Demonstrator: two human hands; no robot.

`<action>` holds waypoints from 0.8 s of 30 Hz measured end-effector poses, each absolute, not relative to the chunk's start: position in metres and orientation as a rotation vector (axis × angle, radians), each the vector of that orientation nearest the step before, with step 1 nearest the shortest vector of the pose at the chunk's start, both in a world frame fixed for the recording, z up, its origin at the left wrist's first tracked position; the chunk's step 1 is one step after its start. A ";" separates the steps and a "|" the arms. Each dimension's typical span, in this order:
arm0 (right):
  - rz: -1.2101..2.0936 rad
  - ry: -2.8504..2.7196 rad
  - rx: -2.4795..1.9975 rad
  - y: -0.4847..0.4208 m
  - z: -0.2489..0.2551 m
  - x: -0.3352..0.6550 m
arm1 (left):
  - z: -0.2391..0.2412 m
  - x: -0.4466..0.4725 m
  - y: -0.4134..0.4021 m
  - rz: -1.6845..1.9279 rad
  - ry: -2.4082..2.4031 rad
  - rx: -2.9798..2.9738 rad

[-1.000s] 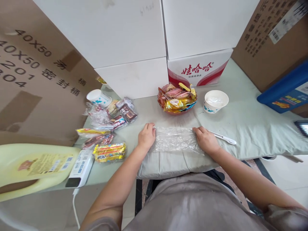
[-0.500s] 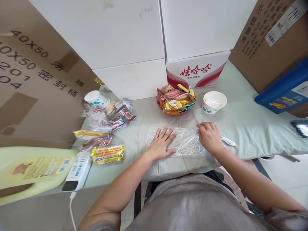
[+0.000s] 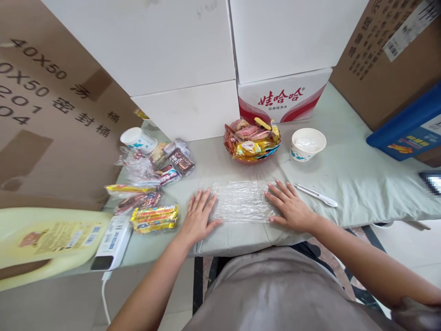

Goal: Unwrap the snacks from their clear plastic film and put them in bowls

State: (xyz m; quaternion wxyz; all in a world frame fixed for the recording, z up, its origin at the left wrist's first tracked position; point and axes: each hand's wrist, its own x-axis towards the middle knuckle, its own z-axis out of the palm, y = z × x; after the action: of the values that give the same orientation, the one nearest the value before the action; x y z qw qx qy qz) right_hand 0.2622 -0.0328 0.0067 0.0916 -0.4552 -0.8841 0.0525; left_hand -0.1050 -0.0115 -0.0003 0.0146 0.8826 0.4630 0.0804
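A clear crinkled plastic bag (image 3: 242, 201) lies flat on the pale green cloth (image 3: 347, 177) in front of me. My left hand (image 3: 199, 217) lies flat with spread fingers at the bag's left edge. At the right edge my right hand (image 3: 289, 207) also presses flat, fingers stretched out. Neither hand holds anything. Behind the bag stands a red bowl heaped with wrapped snacks (image 3: 252, 140).
A white paper cup (image 3: 308, 144) stands right of the bowl, a white pen (image 3: 316, 195) lies right of my hand. Loose snack packets (image 3: 155, 218) and another cup (image 3: 138, 139) lie left. A yellow jug (image 3: 48, 239), power strip (image 3: 112, 241) and stacked cartons (image 3: 186, 69) ring the table.
Both hands moved from the bag's far corners; the left slid across the bag and back to its left edge. Now both lie flat with fingers spread, and the bag looks smoother.
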 end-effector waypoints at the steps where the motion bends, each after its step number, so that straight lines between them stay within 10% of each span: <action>1: 0.189 -2.630 -1.273 -0.038 0.010 0.267 | 0.002 -0.109 -0.018 0.300 1.377 2.769; 13: 0.256 -2.375 -1.161 -0.077 0.006 0.296 | 0.014 -0.107 -0.029 0.627 1.058 2.705; 24: 0.111 -2.172 -2.031 -0.021 0.009 0.270 | 0.012 -0.068 0.036 0.382 1.751 2.452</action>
State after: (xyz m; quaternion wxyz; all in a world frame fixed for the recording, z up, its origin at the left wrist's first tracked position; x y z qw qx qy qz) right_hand 0.2700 -0.0210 0.0090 0.0826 -0.6801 -0.7275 0.0373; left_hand -0.0677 0.0355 0.0121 0.0522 0.8061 0.5759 0.1257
